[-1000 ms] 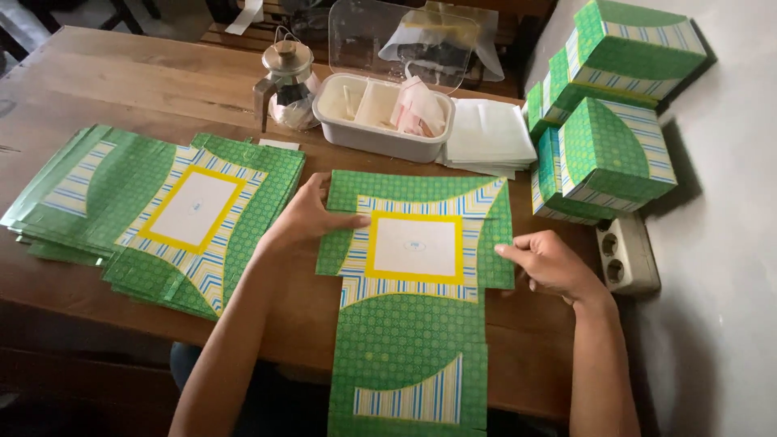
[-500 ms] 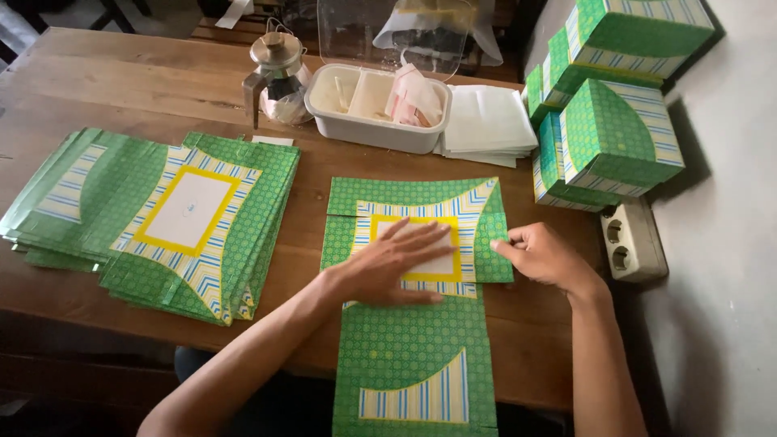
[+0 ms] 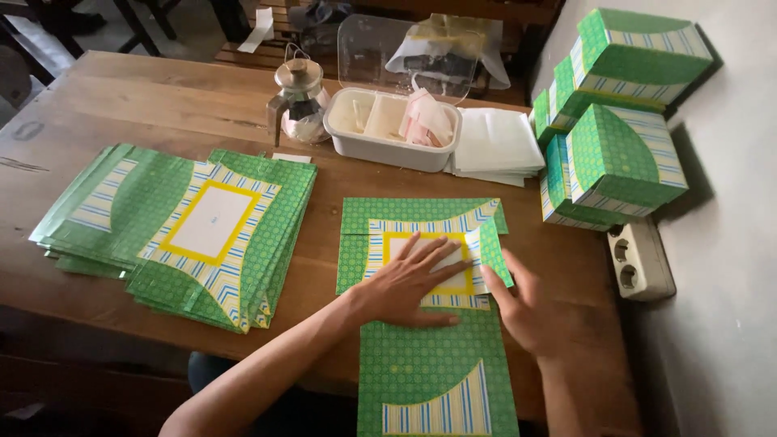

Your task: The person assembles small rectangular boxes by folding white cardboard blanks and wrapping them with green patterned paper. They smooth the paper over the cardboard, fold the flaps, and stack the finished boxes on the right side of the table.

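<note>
A flat green patterned cardboard box blank [image 3: 429, 380] with a white and yellow centre panel lies on the wooden table [image 3: 162, 105] in front of me. My left hand [image 3: 409, 283] presses flat on the centre panel, fingers spread. My right hand [image 3: 526, 311] lifts the blank's right side flap [image 3: 492, 252], which stands folded up and inward against its fingers.
A stack of the same flat blanks [image 3: 194, 231] lies to the left. Several folded green boxes [image 3: 619, 154] are piled at the right by the wall. A white tray [image 3: 388, 150], white paper sheets [image 3: 495, 146], a glass jug [image 3: 298, 101] and a power strip [image 3: 641, 259] stand nearby.
My left hand slid from the blank's left edge onto its centre panel. My right hand has raised the right flap, which lay flat before.
</note>
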